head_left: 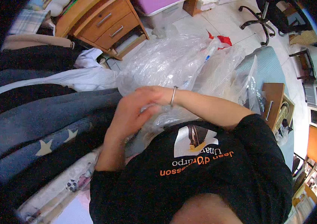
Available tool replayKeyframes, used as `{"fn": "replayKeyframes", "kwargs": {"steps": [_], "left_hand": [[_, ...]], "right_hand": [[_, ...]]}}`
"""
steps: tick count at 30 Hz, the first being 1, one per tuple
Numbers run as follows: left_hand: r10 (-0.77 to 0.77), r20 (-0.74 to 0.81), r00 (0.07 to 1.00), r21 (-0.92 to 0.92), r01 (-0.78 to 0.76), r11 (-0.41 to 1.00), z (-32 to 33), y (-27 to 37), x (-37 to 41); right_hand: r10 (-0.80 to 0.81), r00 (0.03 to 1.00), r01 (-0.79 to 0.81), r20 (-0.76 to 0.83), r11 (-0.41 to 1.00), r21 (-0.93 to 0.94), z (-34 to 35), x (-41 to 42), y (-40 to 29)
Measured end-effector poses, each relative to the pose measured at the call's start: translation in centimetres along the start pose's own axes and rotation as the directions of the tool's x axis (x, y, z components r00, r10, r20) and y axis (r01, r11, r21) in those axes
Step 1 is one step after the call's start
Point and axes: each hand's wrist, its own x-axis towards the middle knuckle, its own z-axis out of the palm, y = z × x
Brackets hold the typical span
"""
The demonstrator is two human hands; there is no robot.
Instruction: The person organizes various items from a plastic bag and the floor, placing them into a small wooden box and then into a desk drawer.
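Observation:
My left hand [129, 114] and my right hand [150, 94] meet in front of my chest and overlap, somewhat blurred. A metal bangle [173, 96] circles my right wrist. Clear plastic bags [161, 64] lie crumpled behind and under both hands; whether my fingers pinch the film is hidden. To the left of my left hand, a row of garments stretches away: grey-blue trousers [52, 114], dark jeans with pale stars [71, 135] and a white garment [88, 79].
A wooden drawer cabinet [112, 23] stands at the far left, with a red scrap [224, 41] on the plastic. An office chair base [260, 23] rests on the tiled floor at far right. A pulled-out drawer [272, 106] is near my right elbow.

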Motion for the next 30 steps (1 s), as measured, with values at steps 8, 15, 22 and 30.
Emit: {"fn": "replayKeyframes", "kwargs": {"steps": [8,15,22,30], "left_hand": [[-0.062,0.021,0.998,0.257,0.055,0.965,6.7,-13.0,0.3],[0.029,-0.035,0.999,0.380,-0.013,0.925,6.2,-10.0,0.5],[0.049,0.299,0.953,-0.087,-0.024,0.996,4.6,-7.8,-1.2],[-0.403,0.152,0.903,-0.390,0.429,0.815,4.7,-5.3,-3.5]], "right_hand": [[0.307,0.918,-0.101,0.252,0.794,-0.599,-3.4,-4.4,-8.2],[0.580,0.730,-0.154,0.363,0.657,-0.738,-7.5,-8.1,-10.8],[0.514,0.829,-0.109,0.222,0.537,-0.837,-7.2,-8.1,-8.3],[0.419,0.903,-0.248,0.091,0.684,-0.686,-10.6,-2.3,-9.2]]}}
